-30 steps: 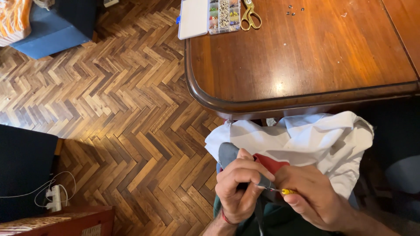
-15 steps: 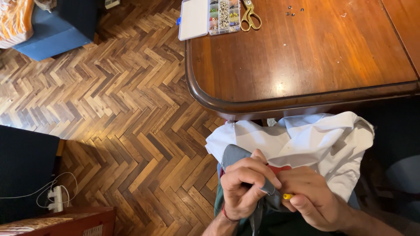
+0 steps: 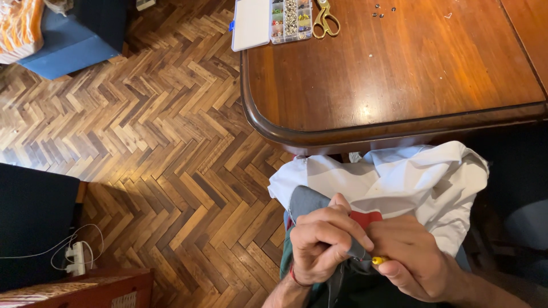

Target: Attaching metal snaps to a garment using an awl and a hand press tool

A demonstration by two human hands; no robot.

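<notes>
Grey cloth (image 3: 308,202) sits in the lap, pinched by left hand (image 3: 322,242). Right hand (image 3: 414,256) grips a yellow-tipped tool (image 3: 378,260) against it. White fabric (image 3: 411,179) behind; table (image 3: 399,85) w/ scissors (image 3: 325,17), bead box (image 3: 273,21).

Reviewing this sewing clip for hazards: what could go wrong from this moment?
1. The left hand pinches the grey fabric right beside the small yellow-handled tool in the right hand; its tip is hidden, so a slip might nick a finger.
2. The white cloth lies bunched under the hands and could catch.
3. The gold scissors lie far across the brown wooden table.
</notes>
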